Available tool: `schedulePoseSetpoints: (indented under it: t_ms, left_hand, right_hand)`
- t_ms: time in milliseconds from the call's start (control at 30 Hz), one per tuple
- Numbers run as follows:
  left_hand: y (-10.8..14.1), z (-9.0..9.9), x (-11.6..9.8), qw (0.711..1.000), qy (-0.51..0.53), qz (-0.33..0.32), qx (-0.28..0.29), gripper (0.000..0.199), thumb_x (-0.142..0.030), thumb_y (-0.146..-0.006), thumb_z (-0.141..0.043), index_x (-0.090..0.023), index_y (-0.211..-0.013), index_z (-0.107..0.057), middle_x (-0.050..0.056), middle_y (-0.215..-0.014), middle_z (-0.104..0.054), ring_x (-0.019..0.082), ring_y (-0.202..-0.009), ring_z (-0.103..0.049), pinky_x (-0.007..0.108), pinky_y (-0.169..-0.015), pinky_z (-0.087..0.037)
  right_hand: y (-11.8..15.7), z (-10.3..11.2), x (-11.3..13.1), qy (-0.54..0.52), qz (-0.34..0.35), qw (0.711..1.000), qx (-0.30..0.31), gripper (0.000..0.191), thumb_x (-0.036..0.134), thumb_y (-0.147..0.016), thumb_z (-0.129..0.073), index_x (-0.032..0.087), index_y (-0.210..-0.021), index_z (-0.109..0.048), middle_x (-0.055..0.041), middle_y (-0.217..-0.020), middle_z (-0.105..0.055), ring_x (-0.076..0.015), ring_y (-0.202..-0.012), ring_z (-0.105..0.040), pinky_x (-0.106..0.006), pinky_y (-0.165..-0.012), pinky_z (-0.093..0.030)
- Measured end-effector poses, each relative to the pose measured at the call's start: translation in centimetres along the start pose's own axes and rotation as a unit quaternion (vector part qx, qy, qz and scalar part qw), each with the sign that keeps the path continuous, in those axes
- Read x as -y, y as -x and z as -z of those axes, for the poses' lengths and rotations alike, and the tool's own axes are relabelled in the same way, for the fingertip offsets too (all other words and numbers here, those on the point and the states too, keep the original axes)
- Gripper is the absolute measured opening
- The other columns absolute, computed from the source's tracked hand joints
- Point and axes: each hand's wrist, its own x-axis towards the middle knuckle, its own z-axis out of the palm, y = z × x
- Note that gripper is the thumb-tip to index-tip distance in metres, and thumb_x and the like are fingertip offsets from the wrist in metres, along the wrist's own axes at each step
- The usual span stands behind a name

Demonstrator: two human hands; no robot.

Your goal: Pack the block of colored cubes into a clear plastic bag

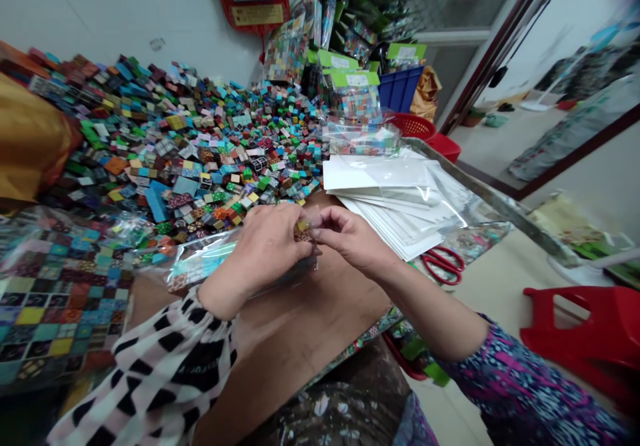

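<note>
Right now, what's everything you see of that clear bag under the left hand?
The clear bag looks like thin, shiny plastic. It lies on the brown tabletop beside the cube pile, pale blue and brown-patterned pieces inside its left end. The left hand covers its middle; the right hand seems to pinch its right end.

A red-framed plaque [257, 14] hangs on the wall [100, 13]. A blue basket [401, 89] stands near a perforated red basket [413, 126]. At far right, 1 red stool [615, 326] stands on the pale floor [483, 289].
</note>
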Motion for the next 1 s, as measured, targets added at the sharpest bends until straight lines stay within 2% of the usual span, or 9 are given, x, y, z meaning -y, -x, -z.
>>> schedulePoseSetpoints:
  t_ms: [67, 133, 267, 433, 500, 600, 733, 867, 1000]
  left_hand:
    - [0.0, 0.0, 0.0, 1.0, 0.0, -0.005, -0.002, 0.033, -0.045, -0.073, -0.07, -0.021, -0.094, -0.064, 0.005, -0.09, -0.07, 0.028, -0.087, -0.063, 0.035, -0.072, -0.037]
    - [0.0, 0.0, 0.1, 1.0, 0.0, -0.008, 0.0, 0.03, -0.044, -0.074, -0.069, -0.021, -0.091, -0.063, 0.004, -0.086, -0.068, 0.027, -0.083, -0.063, 0.034, -0.069, -0.036]
    - [0.0, 0.1, 0.1, 1.0, 0.009, -0.003, 0.002, 0.026, -0.043, -0.073, -0.069, -0.021, -0.085, -0.06, 0.002, -0.08, -0.065, 0.024, -0.076, -0.061, 0.032, -0.064, -0.034]
    - [0.0, -0.1, 0.4, 1.0, 0.028, -0.006, 0.002, 0.031, -0.046, -0.072, -0.071, -0.021, -0.086, -0.06, 0.002, -0.083, -0.065, 0.023, -0.078, -0.06, 0.032, -0.065, -0.034]
    - [0.0, -0.3, 0.5, 0.999, 0.036, -0.011, 0.0, 0.033, -0.045, -0.072, -0.071, -0.021, -0.093, -0.062, 0.003, -0.088, -0.066, 0.024, -0.082, -0.061, 0.033, -0.068, -0.036]
    - [0.0, -0.3, 0.6, 0.999, 0.039, -0.029, 0.008, 0.034, -0.042, -0.074, -0.069, -0.024, -0.102, -0.065, 0.003, -0.092, -0.066, 0.025, -0.088, -0.061, 0.034, -0.073, -0.037]
    - [0.0, -0.1, 0.7, 0.999, 0.03, -0.034, 0.017, 0.031, -0.041, -0.076, -0.067, -0.025, -0.102, -0.067, 0.003, -0.089, -0.064, 0.025, -0.087, -0.061, 0.034, -0.072, -0.037]
    - [-0.1, -0.1, 0.6, 0.999, 0.035, -0.021, 0.025, 0.033, -0.042, -0.075, -0.068, -0.025, -0.103, -0.066, 0.003, -0.091, -0.064, 0.025, -0.088, -0.061, 0.034, -0.072, -0.038]
    - [-0.1, -0.1, 0.5, 0.999, 0.035, -0.011, 0.026, 0.031, -0.043, -0.074, -0.069, -0.024, -0.098, -0.066, 0.003, -0.091, -0.064, 0.026, -0.088, -0.061, 0.034, -0.071, -0.039]
  right_hand:
    - [0.5, -0.2, -0.4, -0.064, -0.005, 0.998, -0.007, 0.018, 0.031, -0.078, -0.066, 0.021, -0.091, -0.06, -0.0012, -0.092, -0.063, -0.0157, -0.087, -0.058, -0.032, -0.08, -0.047]
    - [0.8, -0.5, -0.6, -0.094, -0.008, 0.996, -0.007, 0.023, 0.034, -0.078, -0.069, 0.022, -0.096, -0.06, -0.0017, -0.095, -0.063, -0.0159, -0.089, -0.058, -0.032, -0.082, -0.047]
    - [0.8, -1.2, -0.9, -0.104, -0.002, 0.994, -0.041, 0.02, 0.035, -0.078, -0.07, 0.022, -0.087, -0.06, -0.0001, -0.087, -0.06, -0.0153, -0.082, -0.056, -0.032, -0.077, -0.047]
    - [0.6, -1.7, -1.0, -0.086, -0.004, 0.994, -0.073, 0.014, 0.032, -0.079, -0.066, 0.021, -0.082, -0.057, 0.0019, -0.081, -0.056, -0.0137, -0.076, -0.053, -0.03, -0.074, -0.044]
    - [0.7, -1.6, -0.9, -0.057, 0.002, 0.995, -0.076, 0.011, 0.031, -0.082, -0.062, 0.021, -0.084, -0.057, 0.0019, -0.082, -0.057, -0.0137, -0.077, -0.053, -0.029, -0.073, -0.044]
    - [1.1, -1.3, -0.6, 0.045, 0.016, 0.996, -0.079, 0.007, 0.028, -0.085, -0.056, 0.022, -0.085, -0.057, 0.0017, -0.081, -0.059, -0.0146, -0.076, -0.054, -0.028, -0.07, -0.042]
    - [1.2, -0.9, -0.1, 0.188, 0.018, 0.978, -0.093, 0.007, 0.028, -0.085, -0.055, 0.022, -0.083, -0.058, 0.0016, -0.078, -0.062, -0.0153, -0.072, -0.054, -0.028, -0.064, -0.038]
    - [1.1, -0.8, 0.6, 0.244, 0.013, 0.965, -0.097, 0.008, 0.029, -0.084, -0.055, 0.022, -0.08, -0.057, 0.0017, -0.077, -0.062, -0.0154, -0.07, -0.053, -0.029, -0.062, -0.035]
    - [1.1, -0.7, 1.0, 0.257, 0.007, 0.962, -0.098, 0.008, 0.028, -0.084, -0.053, 0.022, -0.081, -0.057, 0.0007, -0.079, -0.062, -0.0158, -0.073, -0.053, -0.029, -0.064, -0.036]
